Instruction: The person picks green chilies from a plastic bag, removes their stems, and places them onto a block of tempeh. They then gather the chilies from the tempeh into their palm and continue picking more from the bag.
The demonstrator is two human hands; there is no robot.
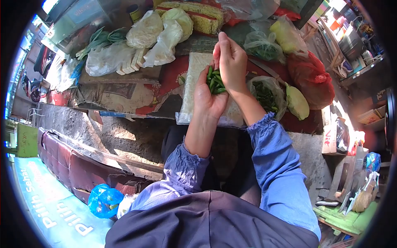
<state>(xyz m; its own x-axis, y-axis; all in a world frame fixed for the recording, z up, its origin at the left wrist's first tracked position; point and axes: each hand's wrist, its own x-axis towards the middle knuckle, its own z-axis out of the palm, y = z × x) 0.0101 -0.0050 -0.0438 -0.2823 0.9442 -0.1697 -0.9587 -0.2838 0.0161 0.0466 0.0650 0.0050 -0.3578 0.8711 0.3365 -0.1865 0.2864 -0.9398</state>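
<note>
Small green chillies point(215, 81) lie in the cupped palm of my left hand point(205, 95). My right hand point(232, 62) is upright beside them, its edge against the pile and its fingers curled together; what they hold, if anything, is hidden. Below both hands, a pale flat plastic-wrapped slab or board point(191, 89) rests on the table. Just right of my right wrist sits an open clear bag with more dark green chillies point(264, 94). A knife point(265, 68) lies behind that bag, and a pale green vegetable point(297, 101) is to its right.
Bagged white pieces point(109, 58), a cabbage point(178, 21) and yellow sponge-like blocks point(202, 18) stand along the back. A red bag point(310, 78) is at the right. The cardboard-covered table point(120, 96) ends in front of my legs; a blue bag point(104, 201) is at lower left.
</note>
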